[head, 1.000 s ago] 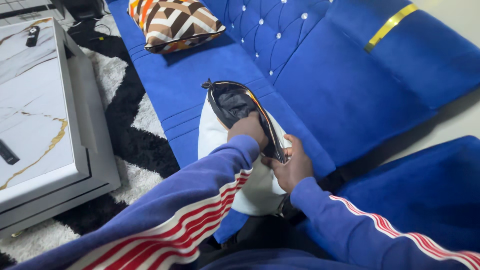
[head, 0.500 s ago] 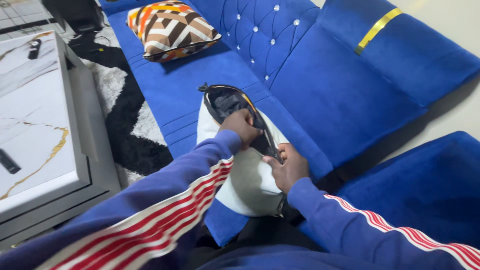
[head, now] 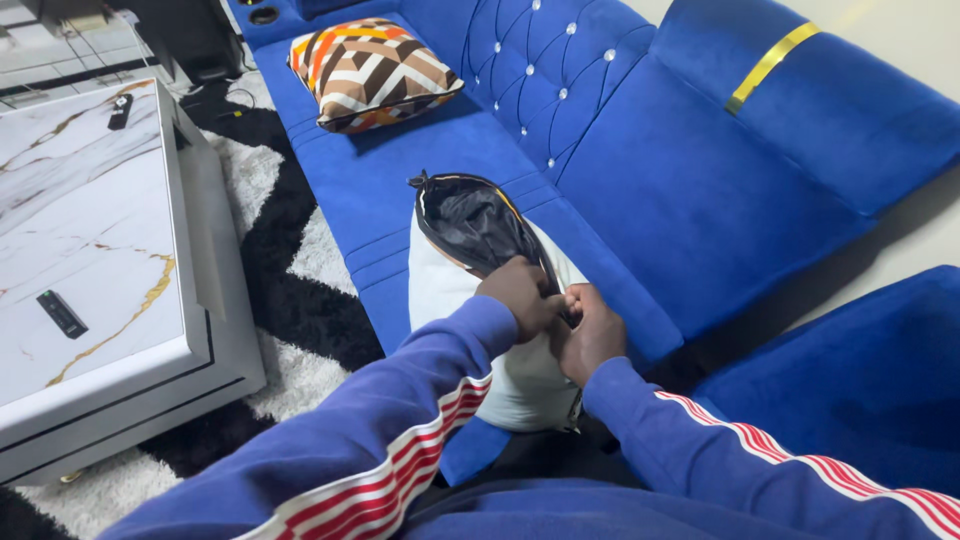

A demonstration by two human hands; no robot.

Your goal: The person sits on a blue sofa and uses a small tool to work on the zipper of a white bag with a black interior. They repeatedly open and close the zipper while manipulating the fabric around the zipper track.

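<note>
the left hand [head: 520,295] and right hand [head: 590,335] are pinched together on the zip edge of a dark pillow cover [head: 475,225], which encloses only the far end of the white pillow [head: 520,375] lying under the hands on the blue sofa [head: 690,190]; judged from this, most of the pillow remains uncovered. left of the hands stand a marble-topped surface [head: 90,230] carrying two remotes and a black-and-white rug [head: 290,250]; a patterned cushion [head: 372,72] lies beyond them.

The single head-worn camera looked steeply down, close over the person's arms, toward a blue velvet tufted sofa [head: 640,170].
</note>
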